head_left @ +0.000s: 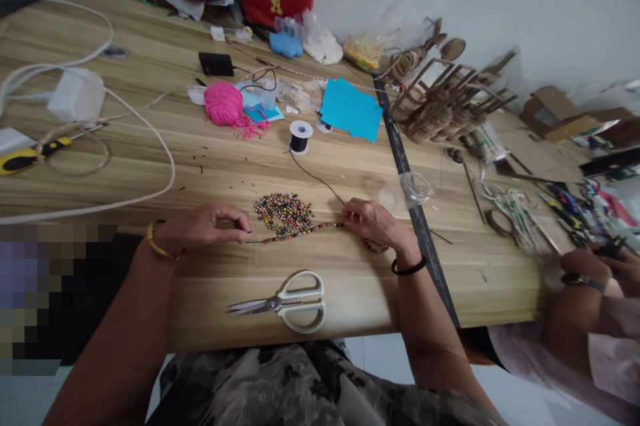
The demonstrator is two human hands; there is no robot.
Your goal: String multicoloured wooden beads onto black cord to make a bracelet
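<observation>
Bead string (300, 233) spans the gap between the two hands' fingers. Left hand (207, 226): thumb and forefinger nearly meeting at the string's bare end; cannot tell whether they grip it. Right hand (373, 221): fingers bent together, pinching the string; more strung beads (376, 247) curl just to the near side of them. Loose beads (283, 209) heaped between both sets of fingertips, just beyond the string. Black thread (320, 179) runs from right fingers to a spool (300, 141) farther off. Scissors (275, 305) lie nearer the body than the fingers.
</observation>
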